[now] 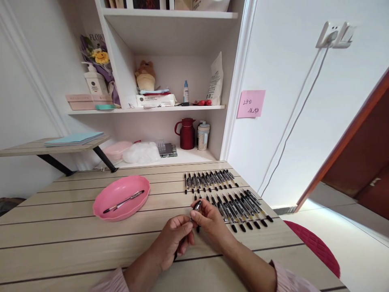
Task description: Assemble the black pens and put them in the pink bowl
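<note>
My right hand (pixel 211 219) is closed around a black pen piece with a shiny tip (pixel 197 205), which points up and away from me. Close beside it, my left hand (pixel 178 239) pinches with thumb and forefinger near the lower end of that piece. A dark, slim pen part (pixel 176 254) shows under the left fingers, mostly hidden by them. Just beyond and right of my hands lies a near row of black-capped clear pens (pixel 243 211). Behind it is a second row of similar pens (pixel 209 180). Both rows lie side by side, slightly slanted.
A pink scalloped bowl (pixel 101 213) on the left holds a couple of pens (pixel 123 202). Beyond the wooden table (pixel 75 247), a white shelf holds a red jug (pixel 187 134) and a tumbler (pixel 203 136). A small raised stand (pixel 57 147) is at the left.
</note>
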`<state>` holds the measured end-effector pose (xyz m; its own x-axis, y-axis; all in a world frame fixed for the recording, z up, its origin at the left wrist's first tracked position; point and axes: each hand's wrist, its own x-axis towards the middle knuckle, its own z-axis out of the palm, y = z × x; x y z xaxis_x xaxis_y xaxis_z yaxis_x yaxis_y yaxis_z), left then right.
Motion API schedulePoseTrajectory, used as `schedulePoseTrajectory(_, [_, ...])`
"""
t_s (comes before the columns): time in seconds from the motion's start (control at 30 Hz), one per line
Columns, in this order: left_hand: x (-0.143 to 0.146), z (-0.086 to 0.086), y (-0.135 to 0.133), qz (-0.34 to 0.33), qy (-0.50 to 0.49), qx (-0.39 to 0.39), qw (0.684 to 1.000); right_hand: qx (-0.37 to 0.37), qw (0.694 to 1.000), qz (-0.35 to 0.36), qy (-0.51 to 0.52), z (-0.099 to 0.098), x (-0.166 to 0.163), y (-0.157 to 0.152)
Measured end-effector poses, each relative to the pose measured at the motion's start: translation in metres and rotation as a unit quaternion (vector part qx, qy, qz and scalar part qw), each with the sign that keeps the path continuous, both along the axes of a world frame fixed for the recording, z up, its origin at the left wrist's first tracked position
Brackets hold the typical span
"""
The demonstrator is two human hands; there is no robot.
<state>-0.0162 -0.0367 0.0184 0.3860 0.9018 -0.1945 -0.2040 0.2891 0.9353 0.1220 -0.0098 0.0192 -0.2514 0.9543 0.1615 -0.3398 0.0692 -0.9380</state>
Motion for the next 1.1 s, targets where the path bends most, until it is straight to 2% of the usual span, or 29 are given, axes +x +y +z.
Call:
schedulePoseTrajectory(0.1, [0.002,-0.002,0.000,-0.008,-0.006,-0.015,1.000,-0.023,1.000,-0.011,-0.011,-0.001,0.001,0.003])
schedulePoseTrajectory(0.23, [-0.008,0.005,-0.001,-0.106,-0.102,-0.089,0.985,-0.033,0.996,0.059,0.051,0.004,0.005,0.001])
schedulePoseTrajectory(0.37, [-0.012,0.010,-0.002,-0.147,-0.129,-0.084,0.977,-0.014,0.987,0.119,0.106,0.009,0.007,-0.003])
schedulePoseTrajectory(0.43, [-0.008,0.007,-0.002,-0.119,-0.108,-0.069,0.985,-0.017,0.990,0.108,0.093,0.009,0.006,-0.002])
schedulePoseTrajectory(0.53, [0.000,0.001,-0.002,-0.032,-0.035,-0.015,0.999,-0.020,0.999,0.039,0.019,0.005,0.005,0.003])
schedulePoseTrajectory(0.6, [0.003,-0.001,-0.002,-0.004,-0.003,0.004,1.000,-0.015,1.000,0.009,-0.023,0.002,0.006,0.006])
schedulePoseTrajectory(0.67, [0.000,0.000,-0.003,-0.031,-0.027,-0.023,0.999,-0.012,0.999,0.027,-0.023,0.001,0.007,0.007])
schedulePoseTrajectory(0.77, [-0.008,0.007,-0.004,-0.123,-0.112,-0.082,0.983,-0.012,0.996,0.085,0.033,0.005,0.010,0.004])
schedulePoseTrajectory(0.87, [-0.012,0.012,-0.005,-0.163,-0.142,-0.085,0.973,-0.004,0.991,0.112,0.079,0.010,0.011,0.001])
schedulePoseTrajectory(0.97, [-0.006,0.011,-0.006,-0.112,-0.100,-0.050,0.987,0.008,0.993,0.098,0.066,0.012,0.010,0.001])
schedulePoseTrajectory(1.1, [0.005,0.002,-0.004,0.016,0.025,0.044,0.999,0.011,1.000,-0.004,-0.026,0.007,0.009,0.007])
